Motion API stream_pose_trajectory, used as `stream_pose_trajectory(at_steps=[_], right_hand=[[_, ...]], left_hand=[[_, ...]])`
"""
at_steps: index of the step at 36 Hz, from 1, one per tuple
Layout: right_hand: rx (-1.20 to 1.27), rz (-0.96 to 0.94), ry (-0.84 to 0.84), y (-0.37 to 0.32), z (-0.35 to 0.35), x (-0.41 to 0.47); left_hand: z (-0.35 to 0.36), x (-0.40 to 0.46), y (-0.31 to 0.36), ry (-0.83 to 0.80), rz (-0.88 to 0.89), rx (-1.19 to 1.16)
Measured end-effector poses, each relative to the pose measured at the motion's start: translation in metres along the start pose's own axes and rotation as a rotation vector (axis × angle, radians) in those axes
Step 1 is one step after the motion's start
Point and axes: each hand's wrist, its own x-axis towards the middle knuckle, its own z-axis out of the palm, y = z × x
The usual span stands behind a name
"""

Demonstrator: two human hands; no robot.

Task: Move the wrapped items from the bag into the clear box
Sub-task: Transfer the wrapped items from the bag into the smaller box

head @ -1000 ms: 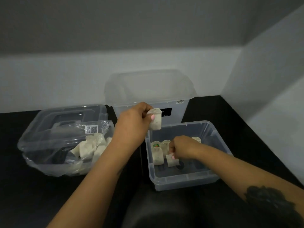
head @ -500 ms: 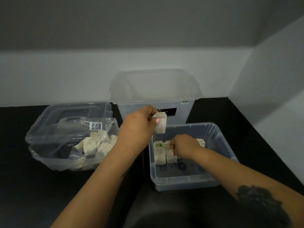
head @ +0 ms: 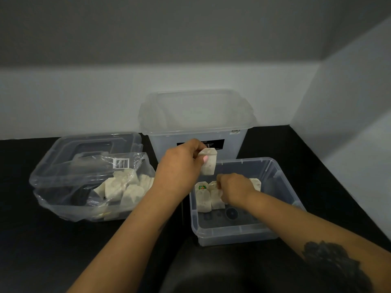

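Holding: left hand [head: 179, 166] pinching one wrapped item [head: 208, 162] between thumb and fingers, raised just above the far left corner of the clear box [head: 237, 233].
Held item's lie: hanging upright from the pinch, long axis vertical, tapered end up, flat face toward the camera.
Way to go: open floor of the box lies below and to the right of the left hand, toward the body; drop looks short, mostly downward.
Right hand [head: 234, 189]: inside the box, fingers curled down onto the wrapped items in the box [head: 204, 199]; seems to be pinching or steadying one, though the exact grip is hidden beneath the knuckles.
Items in the box: standing in a row against the far wall, long axes upright, tapered tops up, one showing a green tag.
Nearer hand: left already carries the next piece; right sits closer to the row and blocks part of it.
Judgement: next slot probably beside the row, near the right hand's fingers, so the right hand may need to make room.
Supply: bag [head: 88, 187] lies left of the left hand, several more wrapped pieces heaped inside, lying at mixed angles.
Progress: early, more left in the bag than placed.
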Motion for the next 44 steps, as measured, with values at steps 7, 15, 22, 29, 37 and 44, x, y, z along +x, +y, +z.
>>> stream_pose_trajectory(at_steps=[7,15,22,29,37,44], right_hand=[[0.047,0.022,-0.004,-0.001,-0.01,-0.007],[0.239,0.023,-0.074,0.015,-0.049,-0.016],[0.596,-0.075,-0.154,0.03,-0.088,-0.032],[0.368,-0.013,-0.113,0.04,-0.076,-0.03],[0.081,0.081,-0.282,0.039,-0.039,-0.018],[-0.018,0.099,-0.322,0.036,-0.016,-0.007]], left_hand=[[0.002,0.0,0.004,-0.008,0.014,0.014],[0.009,0.004,0.003,-0.067,0.008,0.107],[0.03,0.01,0.014,-0.22,-0.005,0.1],[0.049,0.012,0.025,-0.355,-0.057,0.086],[0.044,0.007,0.018,-0.234,-0.009,-0.035],[0.038,0.002,0.013,-0.172,0.013,-0.011]])
